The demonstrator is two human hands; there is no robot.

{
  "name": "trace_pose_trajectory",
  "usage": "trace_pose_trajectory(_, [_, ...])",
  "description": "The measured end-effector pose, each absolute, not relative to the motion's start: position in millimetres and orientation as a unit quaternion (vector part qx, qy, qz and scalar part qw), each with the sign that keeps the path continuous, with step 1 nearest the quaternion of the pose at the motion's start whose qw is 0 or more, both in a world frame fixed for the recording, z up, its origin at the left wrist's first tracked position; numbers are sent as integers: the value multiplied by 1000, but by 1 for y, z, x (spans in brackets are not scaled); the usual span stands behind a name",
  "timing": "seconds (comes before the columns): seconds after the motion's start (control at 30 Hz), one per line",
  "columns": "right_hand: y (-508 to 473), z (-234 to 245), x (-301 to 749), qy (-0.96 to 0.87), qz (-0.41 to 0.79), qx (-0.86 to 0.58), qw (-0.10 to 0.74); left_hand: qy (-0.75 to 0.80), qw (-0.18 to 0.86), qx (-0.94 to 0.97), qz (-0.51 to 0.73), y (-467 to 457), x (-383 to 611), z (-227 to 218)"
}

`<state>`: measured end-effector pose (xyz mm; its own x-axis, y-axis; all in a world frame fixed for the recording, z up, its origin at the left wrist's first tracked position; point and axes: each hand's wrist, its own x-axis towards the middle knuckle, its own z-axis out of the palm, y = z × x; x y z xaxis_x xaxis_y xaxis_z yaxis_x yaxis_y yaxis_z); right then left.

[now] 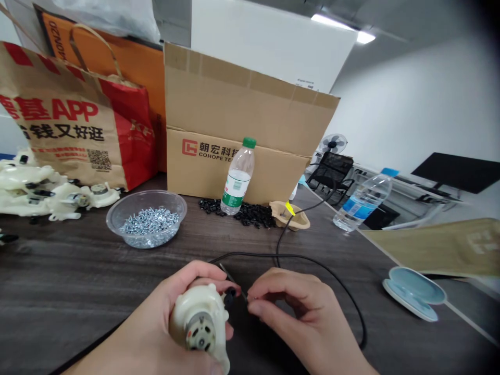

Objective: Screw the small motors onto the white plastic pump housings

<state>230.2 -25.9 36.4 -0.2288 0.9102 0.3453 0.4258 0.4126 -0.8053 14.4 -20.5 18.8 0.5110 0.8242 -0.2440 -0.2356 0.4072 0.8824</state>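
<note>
My left hand [154, 317] is closed around a white motor [200, 320], and my right hand [299, 312] pinches the thin end of a black wire [297, 256] between finger and thumb, just beside the motor. The wire lies in a long loop on the dark tabletop [58, 276]. Farther off sit a clear bowl [146, 197] of screws [150, 221], small black bits [211, 206], a water bottle [238, 177], and a cardboard box [273, 172] behind them.

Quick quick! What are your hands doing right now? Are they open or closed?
Left hand: closed, holding a cream plastic motor housing.
Right hand: pinched closed on a thin dark wire end.
</note>
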Motion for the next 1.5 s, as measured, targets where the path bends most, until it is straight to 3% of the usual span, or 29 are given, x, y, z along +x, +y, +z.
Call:
trace_pose_trajectory(0.23, [-34, 29, 224, -727, 356, -430, 400, 327, 703, 489, 400, -27, 16, 12])
trace_pose_trajectory(0.67, [-29, 24, 217, -705, 399, -403, 426, 260, 692, 566, 366, -16, 12, -20])
trace_pose_trajectory(0.8, [-32, 24, 214, -701, 379, -448, 404, 304, 645, 589, 380, -20, 10, -23])
trace_pose_trajectory(1.07, [-32, 24, 215, -625, 486, -453, 411, 264, 561, 659, 426, -13, 6, -32])
trace_pose_trajectory(1.5, [-41, 33, 225, -740, 390, -405, 370, 295, 584, 671, 350, -20, 5, -25])
